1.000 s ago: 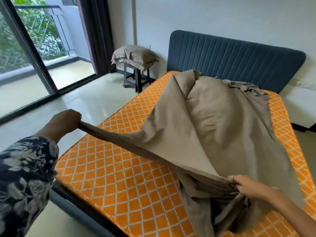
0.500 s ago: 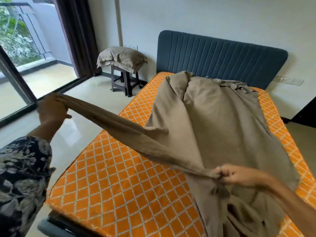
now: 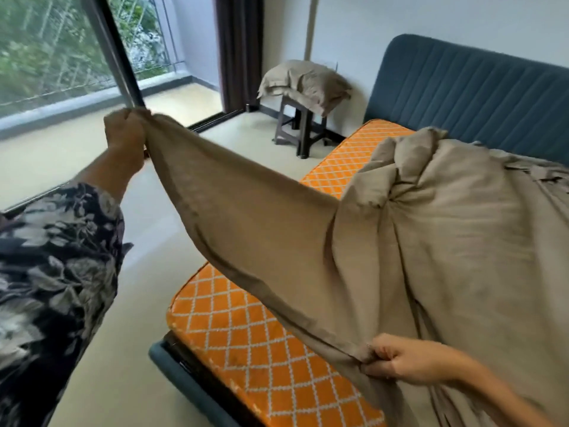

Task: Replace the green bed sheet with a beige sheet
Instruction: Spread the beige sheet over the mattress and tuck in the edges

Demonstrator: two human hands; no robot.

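A beige sheet (image 3: 431, 235) lies bunched over the bare orange mattress (image 3: 252, 334) with its white diamond pattern. My left hand (image 3: 124, 134) is raised high off the bed's left side, fist closed on one end of the sheet's hem. My right hand (image 3: 409, 360) grips the same hem low over the mattress near the foot. The hem stretches taut between the two hands, and the cloth hangs in folds towards the headboard. No green sheet is in view.
A blue padded headboard (image 3: 468, 97) stands against the far wall. A dark stool (image 3: 301, 131) carrying a beige pillow (image 3: 304, 83) stands left of the bed's head. Left of the bed are pale floor (image 3: 147, 303), glass balcony doors (image 3: 61, 50) and a dark curtain (image 3: 238, 50).
My left hand has risen and swung out to the left, lifting the sheet's edge off the mattress. My right hand has kept its grip on the hem. The view has turned left.
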